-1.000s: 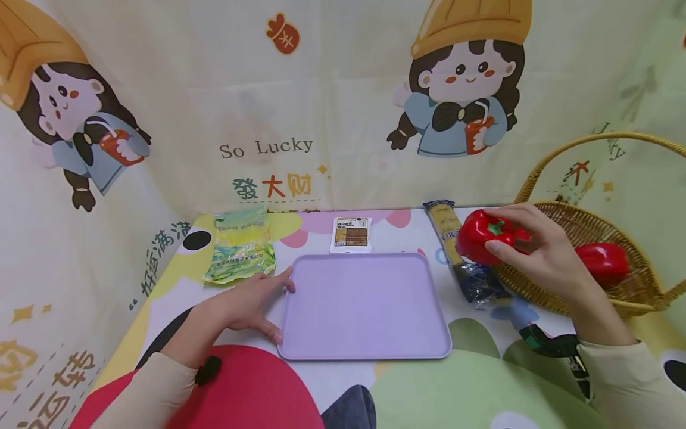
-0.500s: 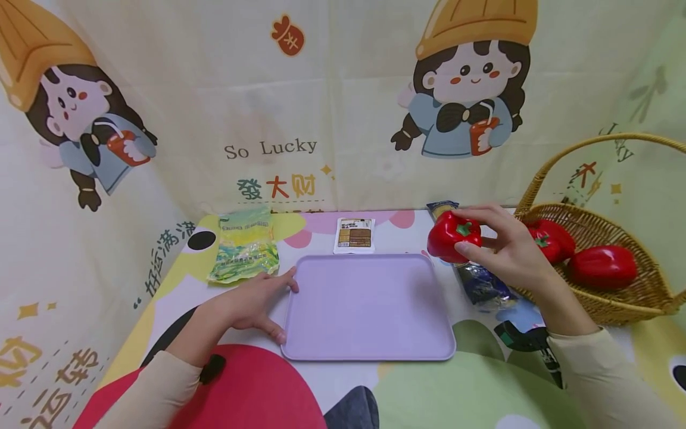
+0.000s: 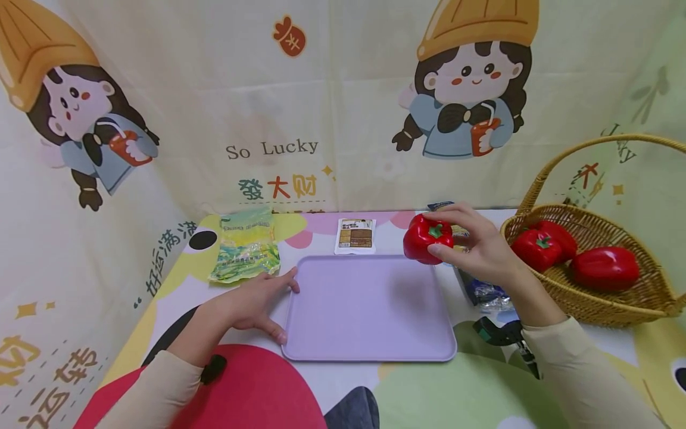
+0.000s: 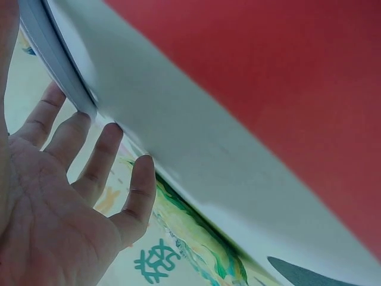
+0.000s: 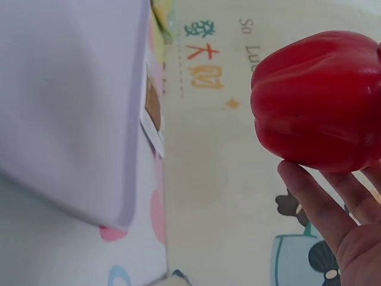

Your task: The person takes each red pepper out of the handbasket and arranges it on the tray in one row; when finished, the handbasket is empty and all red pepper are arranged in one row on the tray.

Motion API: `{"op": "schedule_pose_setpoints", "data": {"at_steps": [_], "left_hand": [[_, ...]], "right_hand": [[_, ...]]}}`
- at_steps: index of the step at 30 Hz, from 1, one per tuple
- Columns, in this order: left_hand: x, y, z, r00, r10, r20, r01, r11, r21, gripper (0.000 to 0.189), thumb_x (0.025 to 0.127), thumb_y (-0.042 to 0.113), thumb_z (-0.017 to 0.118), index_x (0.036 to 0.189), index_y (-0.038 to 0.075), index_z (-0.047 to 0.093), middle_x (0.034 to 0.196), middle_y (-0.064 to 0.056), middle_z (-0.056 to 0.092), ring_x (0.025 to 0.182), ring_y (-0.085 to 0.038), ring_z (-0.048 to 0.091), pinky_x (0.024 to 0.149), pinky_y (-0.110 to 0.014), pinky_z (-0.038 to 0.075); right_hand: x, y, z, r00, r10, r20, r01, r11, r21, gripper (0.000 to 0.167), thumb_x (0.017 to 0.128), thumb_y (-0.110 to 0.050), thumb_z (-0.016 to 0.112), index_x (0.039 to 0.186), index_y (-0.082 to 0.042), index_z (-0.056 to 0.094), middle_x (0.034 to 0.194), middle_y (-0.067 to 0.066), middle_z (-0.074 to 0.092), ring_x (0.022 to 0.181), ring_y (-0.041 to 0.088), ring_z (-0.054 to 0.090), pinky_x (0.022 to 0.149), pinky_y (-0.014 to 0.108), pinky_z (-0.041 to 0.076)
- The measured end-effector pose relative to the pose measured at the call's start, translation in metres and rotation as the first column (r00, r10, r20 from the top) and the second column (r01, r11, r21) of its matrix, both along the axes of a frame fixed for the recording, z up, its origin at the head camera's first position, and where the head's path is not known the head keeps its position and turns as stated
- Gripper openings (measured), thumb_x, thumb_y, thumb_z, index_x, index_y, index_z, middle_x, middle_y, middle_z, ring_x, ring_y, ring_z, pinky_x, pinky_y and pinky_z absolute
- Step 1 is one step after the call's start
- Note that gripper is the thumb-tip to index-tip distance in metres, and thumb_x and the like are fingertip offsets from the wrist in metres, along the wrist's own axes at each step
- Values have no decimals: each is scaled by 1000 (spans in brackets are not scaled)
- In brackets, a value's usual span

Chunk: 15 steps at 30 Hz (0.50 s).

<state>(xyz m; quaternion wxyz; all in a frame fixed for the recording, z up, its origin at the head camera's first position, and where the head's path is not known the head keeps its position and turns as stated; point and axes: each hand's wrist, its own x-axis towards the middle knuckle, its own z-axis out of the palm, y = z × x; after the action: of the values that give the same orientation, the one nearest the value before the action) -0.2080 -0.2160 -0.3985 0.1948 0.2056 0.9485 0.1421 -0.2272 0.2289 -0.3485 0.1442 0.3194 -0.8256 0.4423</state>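
My right hand (image 3: 485, 247) holds a red bell pepper (image 3: 423, 238) by its sides, above the tray's far right corner. Its green stem faces the head camera; the right wrist view shows the glossy lobed body of the pepper (image 5: 318, 101) against the fingertips. A flat lilac tray (image 3: 364, 310) lies in the middle of the table. At the tray's left edge rests my left hand (image 3: 249, 304), thumb and fingers spread and touching the rim. In the left wrist view the fingertips of the left hand (image 4: 77, 173) meet the tray's edge (image 4: 59, 65).
A wicker basket (image 3: 576, 217) with an arched handle stands at the right, holding more red peppers (image 3: 605, 268). Behind the tray lies a small brown-and-white packet (image 3: 355, 236). A green-yellow bag (image 3: 245, 247) is at back left. A dark-and-clear package (image 3: 485, 295) lies partly behind my right hand.
My right hand has carried the pepper leftward from beside the basket to over the tray's right corner. The peppers in the basket have come into fuller view. My left hand stays at the tray.
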Motion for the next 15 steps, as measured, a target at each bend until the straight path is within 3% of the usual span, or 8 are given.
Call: {"op": "schedule_pose_setpoints", "data": {"at_steps": [8,15], "left_hand": [[-1,-1,1,1000,-1,2,1,1000,-4,93,57,58,95,137,35,53,163,-5,36,137,-33,41,98,-50,54],[-1,0,1,1000,-7,-1,7,1000,-8,95,58,61,93,139,35,52,164,-5,35,138,-33,41,102,-51,52]], "right_hand": [[-6,-20,-8,999,32,21,-33,999,34,64,80,-4,87,138,-18,64,135,4,57,125,17,52,81,26,60],[-11,-39,-10,996,77,54,-79,996,34,64,81,-10,87,138,-22,63,143,6,54,131,23,49,82,40,62]]}}
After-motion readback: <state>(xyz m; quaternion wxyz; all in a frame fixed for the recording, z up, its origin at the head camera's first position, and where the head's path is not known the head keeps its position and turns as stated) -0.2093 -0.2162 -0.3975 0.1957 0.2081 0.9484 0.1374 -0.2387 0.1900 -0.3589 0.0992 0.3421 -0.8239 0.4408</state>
